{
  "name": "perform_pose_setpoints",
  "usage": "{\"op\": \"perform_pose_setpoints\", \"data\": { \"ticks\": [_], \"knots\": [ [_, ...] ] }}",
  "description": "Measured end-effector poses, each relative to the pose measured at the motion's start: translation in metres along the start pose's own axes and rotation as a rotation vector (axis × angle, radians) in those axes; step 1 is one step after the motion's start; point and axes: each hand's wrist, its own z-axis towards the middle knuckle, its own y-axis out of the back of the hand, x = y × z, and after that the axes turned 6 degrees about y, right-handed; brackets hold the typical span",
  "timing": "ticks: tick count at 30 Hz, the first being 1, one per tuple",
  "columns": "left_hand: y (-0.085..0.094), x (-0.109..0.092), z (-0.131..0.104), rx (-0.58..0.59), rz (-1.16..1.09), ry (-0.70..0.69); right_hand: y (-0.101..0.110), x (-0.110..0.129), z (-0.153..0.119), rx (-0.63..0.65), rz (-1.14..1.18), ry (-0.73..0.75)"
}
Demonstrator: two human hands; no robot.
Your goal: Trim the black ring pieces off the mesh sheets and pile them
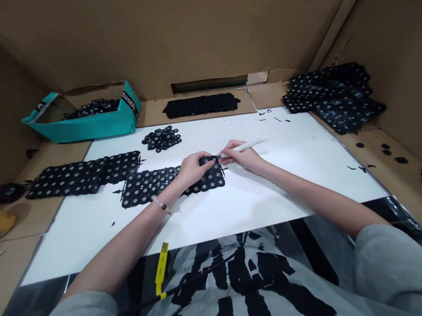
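A black rectangular piece dotted with pale round discs (147,184) lies on the white board (279,190) in front of me. My left hand (196,169) rests on its right half, thumb and fingers pinching its upper right part. In my right hand (243,158) is a white pen-like tool (250,144), held like a pencil with its back end pointing right. The tool's tip is at the piece's upper right corner, close to my left fingertips; exactly what it touches there is too small to tell.
Behind the piece lies a pile of loose black rings (161,139). A teal box (87,126) with more stands back left. Dotted pieces (67,179) lie left, a black strip (201,105) at the back, dark dotted material (332,95) at right. Cardboard walls (191,29) enclose the board.
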Motion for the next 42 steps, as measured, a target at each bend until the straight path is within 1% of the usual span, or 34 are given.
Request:
{"op": "perform_pose_setpoints", "data": {
  "ticks": [5, 7, 9, 11, 13, 15, 17, 19, 21, 23, 24, 26, 29, 35, 38, 42],
  "knots": [
    [-0.002, 0.003, 0.003, 0.011, -0.058, 0.037, 0.001, 0.001, -0.001, 0.002, -0.037, -0.01],
    [-0.004, 0.004, 0.004, 0.016, -0.083, 0.041, 0.0, 0.001, -0.003, 0.011, -0.084, 0.016],
    [-0.003, 0.003, 0.003, 0.031, -0.113, 0.046, -0.003, 0.001, -0.006, 0.015, -0.196, 0.079],
    [0.0, 0.0, 0.002, 0.077, -0.163, 0.042, -0.008, 0.002, -0.009, 0.012, -0.363, 0.166],
    [0.006, -0.005, 0.0, 0.161, -0.232, 0.022, -0.013, 0.003, -0.012, 0.006, -0.5, 0.234],
    [0.013, -0.008, -0.002, 0.242, -0.282, 0.0, -0.017, 0.004, -0.013, -0.013, -0.548, 0.264],
    [0.018, -0.01, -0.002, 0.273, -0.276, -0.027, -0.019, 0.005, -0.012, -0.034, -0.508, 0.252],
    [0.019, -0.008, -0.001, 0.24, -0.215, -0.071, -0.017, 0.004, -0.01, -0.043, -0.385, 0.198],
    [0.017, -0.005, 0.0, 0.192, -0.146, -0.108, -0.013, 0.005, -0.008, -0.03, -0.225, 0.104],
    [0.014, -0.002, 0.001, 0.153, -0.112, -0.109, -0.01, 0.005, -0.008, 0.002, -0.123, 0.016],
    [0.012, -0.001, 0.002, 0.138, -0.11, -0.098, -0.009, 0.005, -0.008, 0.021, -0.111, -0.007],
    [0.011, 0.0, 0.002, 0.111, -0.12, -0.069, -0.008, 0.005, -0.009, 0.05, -0.133, -0.014],
    [0.011, -0.001, 0.002, 0.082, -0.144, -0.044, -0.007, 0.004, -0.01, 0.045, -0.154, 0.008],
    [0.011, -0.004, 0.001, 0.099, -0.17, -0.032, -0.007, 0.002, -0.01, 0.035, -0.168, 0.026],
    [0.01, -0.004, 0.0, 0.092, -0.249, 0.013, -0.009, 0.002, -0.012, 0.039, -0.277, 0.079],
    [0.009, -0.006, -0.003, 0.088, -0.333, 0.062, -0.017, 0.004, -0.018, 0.005, -0.486, 0.162]
  ]
}}
